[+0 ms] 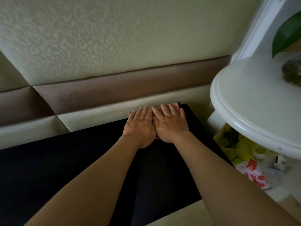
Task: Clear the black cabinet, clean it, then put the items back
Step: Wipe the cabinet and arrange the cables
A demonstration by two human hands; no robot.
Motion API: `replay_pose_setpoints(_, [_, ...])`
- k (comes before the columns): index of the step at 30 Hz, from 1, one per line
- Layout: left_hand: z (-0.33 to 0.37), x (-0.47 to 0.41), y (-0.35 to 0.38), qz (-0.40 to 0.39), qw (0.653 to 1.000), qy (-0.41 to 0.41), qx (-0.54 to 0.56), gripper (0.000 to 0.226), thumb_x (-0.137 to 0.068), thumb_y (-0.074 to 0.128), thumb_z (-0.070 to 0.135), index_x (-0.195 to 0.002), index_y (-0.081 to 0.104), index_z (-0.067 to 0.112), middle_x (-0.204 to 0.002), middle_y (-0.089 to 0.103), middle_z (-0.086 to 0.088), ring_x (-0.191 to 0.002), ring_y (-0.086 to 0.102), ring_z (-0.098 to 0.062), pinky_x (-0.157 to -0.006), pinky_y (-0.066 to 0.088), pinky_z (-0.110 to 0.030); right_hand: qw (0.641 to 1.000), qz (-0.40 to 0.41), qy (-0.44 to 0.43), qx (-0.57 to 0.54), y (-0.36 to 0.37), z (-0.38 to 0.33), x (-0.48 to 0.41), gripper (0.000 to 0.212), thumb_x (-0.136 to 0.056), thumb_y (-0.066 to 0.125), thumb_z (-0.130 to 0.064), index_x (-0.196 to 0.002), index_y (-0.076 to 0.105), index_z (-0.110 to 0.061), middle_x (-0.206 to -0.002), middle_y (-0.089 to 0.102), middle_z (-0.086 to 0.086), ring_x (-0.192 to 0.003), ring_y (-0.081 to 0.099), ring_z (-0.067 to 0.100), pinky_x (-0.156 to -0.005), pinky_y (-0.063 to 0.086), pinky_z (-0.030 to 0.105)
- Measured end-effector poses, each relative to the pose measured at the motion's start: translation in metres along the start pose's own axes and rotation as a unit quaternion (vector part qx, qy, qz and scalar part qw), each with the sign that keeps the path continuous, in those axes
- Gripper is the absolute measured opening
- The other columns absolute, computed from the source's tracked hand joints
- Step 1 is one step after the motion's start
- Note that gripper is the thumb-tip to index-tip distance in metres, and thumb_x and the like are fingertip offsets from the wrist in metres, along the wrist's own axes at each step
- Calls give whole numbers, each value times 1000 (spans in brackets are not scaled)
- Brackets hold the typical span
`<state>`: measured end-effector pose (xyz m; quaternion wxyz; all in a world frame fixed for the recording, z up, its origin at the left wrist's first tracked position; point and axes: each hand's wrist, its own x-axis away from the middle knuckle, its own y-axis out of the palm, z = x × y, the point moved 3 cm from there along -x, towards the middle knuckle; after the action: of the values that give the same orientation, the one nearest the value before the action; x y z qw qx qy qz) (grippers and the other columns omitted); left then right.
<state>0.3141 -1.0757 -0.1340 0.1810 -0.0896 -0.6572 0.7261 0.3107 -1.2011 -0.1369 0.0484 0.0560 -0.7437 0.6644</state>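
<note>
The left grip [140,126] and right grip [171,124] press flat, fingers straight, on a pink cloth [175,104]. It lies at the far right corner of the black cabinet [48,168].

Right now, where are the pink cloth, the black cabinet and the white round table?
pink cloth [175,104], head view, its exposed far right corner.
black cabinet [65,160], head view, bare top at the left.
white round table [241,101], head view, bare top near its rim.
</note>
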Motion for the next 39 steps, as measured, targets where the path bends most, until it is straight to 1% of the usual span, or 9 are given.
replay_pose_setpoints(7, [-1,-2,3,25,1000,9,16,67,-103,22,45,-160,2,15,-168,-2,-4,-155,-5,-19,-125,-5,-41,1000,18,-4,0,1,1,-1,55,-103,6,-56,-158,3,-48,-169,0,-8,-155,-5,22,-123,-3,54])
replay_pose_setpoints(11, [-1,-1,1,8,1000,15,13,81,-100,29,56,-159,-2,12,-168,-5,-7,-154,-8,-22,-124,-7,-42,1000,22,1,9,-2,0,2,55,-103,7,-54,-158,5,-46,-169,2,-7,-155,-4,22,-123,-1,53])
replay_pose_setpoints(15, [0,-3,2,2,1000,19,5,87,-98,33,60,-159,-5,11,-168,-7,-8,-154,-10,-23,-124,-7,-43,1000,16,0,10,-1,1,2,67,-93,-6,-59,-158,5,-46,-169,2,-8,-155,-4,21,-123,-1,52])
replay_pose_setpoints(19, [1,-2,0,1,1000,16,-2,88,-98,36,60,-159,-3,11,-168,-6,-7,-154,-9,-22,-124,-7,-41,1000,26,-6,2,0,2,2,56,-103,7,-55,-158,6,-45,-169,3,-7,-155,-3,22,-123,-1,53])
replay_pose_setpoints(21, [2,-2,0,-4,1000,13,-4,89,-98,36,60,-159,-3,11,-168,-6,-7,-154,-10,-22,-124,-8,-41,1000,18,-10,2,-2,1,3,56,-103,7,-54,-158,4,-44,-169,2,-7,-155,-5,23,-123,-3,54])
replay_pose_setpoints(28, [16,-4,1,12,999,-47,4,66,-103,20,42,-160,1,13,-168,-4,-5,-154,-7,-20,-125,-5,-42,999,4,-50,-2,-5,13,0,58,-103,4,-56,-159,2,-42,-170,0,-5,-155,-6,23,-123,-5,53])
replay_pose_setpoints(31, [43,-11,5,19,998,-59,10,67,-103,20,43,-160,2,12,-168,-2,-6,-155,-5,-21,-125,-4,-42,998,14,-58,-6,-9,42,2,58,-103,5,-57,-159,4,-43,-170,2,-2,-156,-4,23,-124,-5,51])
replay_pose_setpoints(35, [82,-23,11,35,998,-52,12,68,-103,24,43,-160,3,12,-168,-1,-6,-155,-5,-22,-125,-3,-42,995,-11,-57,-78,-15,82,10,54,-107,16,-50,-160,8,-39,-170,-5,4,-155,-6,25,-123,-8,43])
replay_pose_setpoints(39, [87,-19,11,27,997,-66,5,75,-101,31,49,-160,1,13,-168,-3,-6,-155,-5,-22,-125,-4,-40,989,-21,-78,-121,-10,85,7,56,-108,18,-49,-161,8,-35,-169,-8,8,-155,-8,29,-124,-7,44])
